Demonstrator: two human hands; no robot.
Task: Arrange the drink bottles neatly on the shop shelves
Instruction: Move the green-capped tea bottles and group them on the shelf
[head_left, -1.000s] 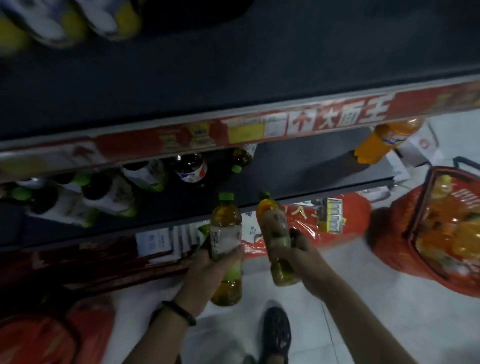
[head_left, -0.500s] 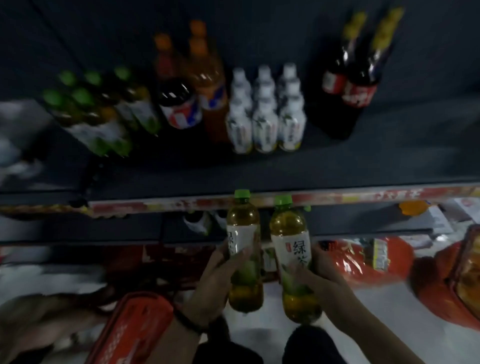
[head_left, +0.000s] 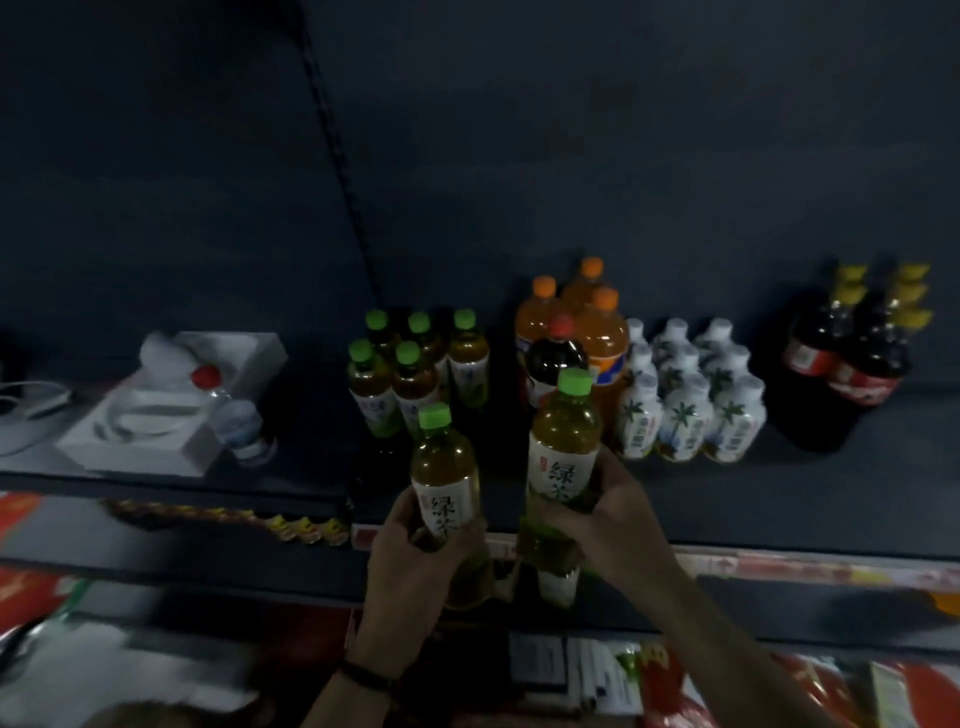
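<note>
My left hand (head_left: 415, 561) grips a green-capped tea bottle (head_left: 444, 467) upright by its lower half. My right hand (head_left: 608, 525) grips a second green tea bottle (head_left: 563, 447), held a little higher. Both bottles hover at the front edge of the dark shelf (head_left: 779, 499), just in front of a group of several matching green tea bottles (head_left: 410, 374) standing on it.
On the shelf stand orange soda bottles (head_left: 597, 322), a dark cola bottle (head_left: 553, 358), several white coconut drink bottles (head_left: 685, 395) and dark bottles with yellow caps (head_left: 857, 353). A white box (head_left: 171, 410) and a small water bottle (head_left: 234, 410) sit at left.
Both hands have lifted their tea bottles from the lower shelf level up to the shelf with the drinks, and my view has tilted upward.
</note>
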